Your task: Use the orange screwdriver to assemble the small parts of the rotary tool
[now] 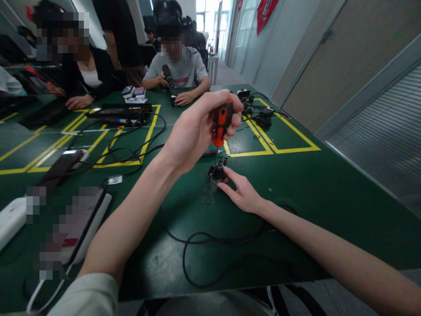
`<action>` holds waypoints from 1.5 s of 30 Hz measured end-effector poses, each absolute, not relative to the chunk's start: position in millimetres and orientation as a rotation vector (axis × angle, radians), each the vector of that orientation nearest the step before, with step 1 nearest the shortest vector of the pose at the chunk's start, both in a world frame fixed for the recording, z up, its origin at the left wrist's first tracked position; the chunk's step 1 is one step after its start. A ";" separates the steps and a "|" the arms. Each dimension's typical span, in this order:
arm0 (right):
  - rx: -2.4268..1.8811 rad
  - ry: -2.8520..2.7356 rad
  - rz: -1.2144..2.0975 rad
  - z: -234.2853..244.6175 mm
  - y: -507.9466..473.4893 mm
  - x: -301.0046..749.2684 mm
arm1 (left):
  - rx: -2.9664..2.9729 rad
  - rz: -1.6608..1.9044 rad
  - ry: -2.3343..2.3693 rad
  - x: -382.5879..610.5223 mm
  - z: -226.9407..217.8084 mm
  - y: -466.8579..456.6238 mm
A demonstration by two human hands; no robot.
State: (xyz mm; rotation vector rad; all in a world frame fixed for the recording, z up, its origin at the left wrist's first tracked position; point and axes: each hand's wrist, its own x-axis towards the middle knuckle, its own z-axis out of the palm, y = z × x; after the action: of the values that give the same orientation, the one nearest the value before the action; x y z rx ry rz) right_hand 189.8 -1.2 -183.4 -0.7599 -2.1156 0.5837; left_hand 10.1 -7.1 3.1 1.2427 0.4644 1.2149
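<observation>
"What's gripped?"
"One screwdriver, clamped in the left hand, and one part, pinched between the right hand's thumb and finger."
"How do they look?"
"Screwdriver orange and black, pointing down; part black, stubby, upright on the one green table."
"Farther out?"
"Black cable in a loop; opposite, one seated person with one tool."

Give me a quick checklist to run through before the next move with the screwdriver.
1. Screwdriver gripped by the left hand: ok.
2. Shaft pointing down towards the black part: ok.
3. Right hand at the part's side: ok; how firmly it grips, cannot tell.
4. Tip seated in a screw: cannot tell, too small.
5. Table free of loose bits by the part: not ok, small bits lie in front.
</observation>
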 end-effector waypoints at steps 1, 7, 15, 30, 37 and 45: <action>-0.755 -2.115 0.575 -184.1 -0.9 189.9 | 1.245 1.217 0.476 10.6 2.4 -7.6; -0.765 -2.116 0.572 -184.6 -0.6 190.4 | 1.237 1.247 0.570 13.8 4.7 -8.7; -0.748 -2.114 0.579 -182.7 -1.5 189.2 | 1.274 1.217 0.538 10.8 5.9 -5.1; -0.761 -2.117 0.586 -181.2 -2.3 187.9 | 1.269 1.185 0.480 9.0 4.4 -4.6; -0.760 -2.121 0.567 -180.5 -2.3 187.7 | 1.236 1.232 0.583 11.9 2.3 -7.1; -0.728 -2.117 0.547 -181.3 -1.3 187.0 | 1.252 1.172 0.513 13.8 3.0 -10.0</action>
State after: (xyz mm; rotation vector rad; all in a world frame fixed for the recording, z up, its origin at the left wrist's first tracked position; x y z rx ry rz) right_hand 187.0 -1.3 -181.3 -0.7283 -2.1166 0.5473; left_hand 13.8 -10.0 3.0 1.2525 0.5127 1.1723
